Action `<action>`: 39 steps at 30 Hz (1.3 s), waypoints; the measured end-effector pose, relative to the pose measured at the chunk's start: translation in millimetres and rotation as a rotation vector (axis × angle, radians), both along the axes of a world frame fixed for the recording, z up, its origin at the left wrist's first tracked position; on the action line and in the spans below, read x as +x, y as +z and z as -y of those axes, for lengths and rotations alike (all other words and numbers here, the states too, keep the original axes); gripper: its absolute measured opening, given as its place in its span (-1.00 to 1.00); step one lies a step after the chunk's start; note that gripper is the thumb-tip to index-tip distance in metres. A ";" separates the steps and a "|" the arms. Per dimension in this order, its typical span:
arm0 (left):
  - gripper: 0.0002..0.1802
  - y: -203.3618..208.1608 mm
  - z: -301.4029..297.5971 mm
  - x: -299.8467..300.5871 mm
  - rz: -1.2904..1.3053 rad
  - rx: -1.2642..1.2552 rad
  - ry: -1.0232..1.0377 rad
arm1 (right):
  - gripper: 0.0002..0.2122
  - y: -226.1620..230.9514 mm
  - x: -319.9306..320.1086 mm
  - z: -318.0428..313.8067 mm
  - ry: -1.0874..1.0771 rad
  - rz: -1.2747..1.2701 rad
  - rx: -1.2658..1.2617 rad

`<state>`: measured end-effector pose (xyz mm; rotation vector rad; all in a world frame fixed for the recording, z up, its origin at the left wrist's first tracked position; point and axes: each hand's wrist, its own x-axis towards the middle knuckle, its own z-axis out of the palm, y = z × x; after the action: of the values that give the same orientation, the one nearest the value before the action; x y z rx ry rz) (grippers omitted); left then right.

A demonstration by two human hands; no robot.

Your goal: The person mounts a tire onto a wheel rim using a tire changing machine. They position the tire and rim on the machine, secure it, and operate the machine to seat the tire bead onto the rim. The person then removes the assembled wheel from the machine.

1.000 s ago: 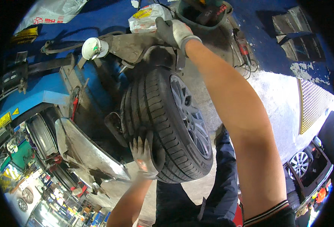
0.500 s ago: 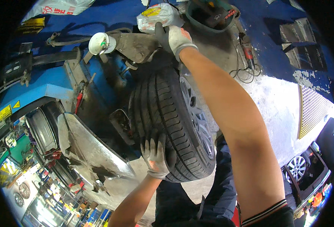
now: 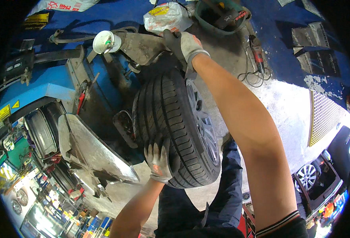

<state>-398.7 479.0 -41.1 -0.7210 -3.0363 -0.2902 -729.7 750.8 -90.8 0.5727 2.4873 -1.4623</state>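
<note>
A tyre (image 3: 165, 115) on a silver alloy rim (image 3: 202, 119) stands tilted in front of my legs, against the blue machine (image 3: 115, 75). My left hand (image 3: 158, 160), in a grey glove with an orange mark, lies on the near tread with its fingers stretched out. At the far end of the tyre, my gloved right hand (image 3: 186, 44) is closed beside the worn metal arm (image 3: 143, 47). What its fingers grip is hidden. A dark metal pad (image 3: 124, 129) sits close to the tyre's left side.
A white bucket (image 3: 104, 42) and a plastic bag (image 3: 167, 18) are at the back, near a green tub (image 3: 218, 18). A red corded power tool (image 3: 258, 55) lies right of it. A bent metal plate (image 3: 95, 146) juts out at left; a metal grating (image 3: 329, 115) is at right.
The tyre and my left hand have shifted slightly left and up in view. My right hand has come slightly nearer, with its fingers still closed.
</note>
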 end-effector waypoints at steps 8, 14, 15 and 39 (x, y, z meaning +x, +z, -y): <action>-0.13 -10.2 22.6 9.1 -0.019 -0.028 -0.044 | -0.35 -25.1 8.3 12.9 0.003 -0.005 -0.100; -0.10 -15.5 35.2 12.1 -0.070 0.030 -0.082 | -0.77 2.7 32.7 30.3 0.316 0.094 0.227; -0.10 -13.6 35.5 13.1 -0.008 -0.035 -0.061 | -0.78 12.7 33.2 29.9 0.384 0.121 0.245; -0.55 21.1 -6.7 -8.0 0.095 0.013 0.028 | -0.72 30.5 -25.1 39.7 0.645 0.066 0.856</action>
<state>-406.7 485.8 -20.0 -0.6821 -3.1279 -0.3530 -754.8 711.0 -60.3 -0.1014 2.7644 -0.1273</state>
